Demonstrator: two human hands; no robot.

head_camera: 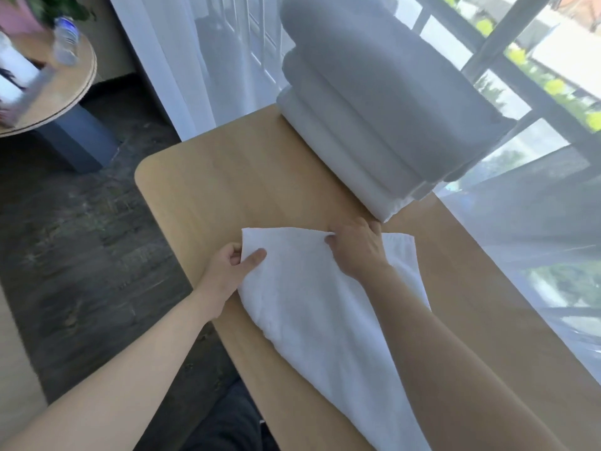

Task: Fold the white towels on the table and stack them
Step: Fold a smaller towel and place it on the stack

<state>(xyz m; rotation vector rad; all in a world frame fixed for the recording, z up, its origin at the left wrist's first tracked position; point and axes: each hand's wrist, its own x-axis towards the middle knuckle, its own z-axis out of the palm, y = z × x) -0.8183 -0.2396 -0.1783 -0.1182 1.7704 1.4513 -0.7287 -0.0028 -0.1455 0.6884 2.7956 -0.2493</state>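
Note:
A white towel [312,307] lies lengthwise on the light wooden table [234,177], folded into a long strip that runs toward me. My left hand [232,265] pinches its far left corner, thumb on top. My right hand [357,249] grips the far edge near the right corner, fingers curled over the cloth. Just beyond my right hand a tall stack of folded white towels [374,109] stands at the table's far end.
A sheer white curtain [201,60] hangs behind the table in front of a window. At the upper left stands a round side table [65,96] with a plastic water bottle [66,39]. Dark floor [81,229] lies to the left of the table.

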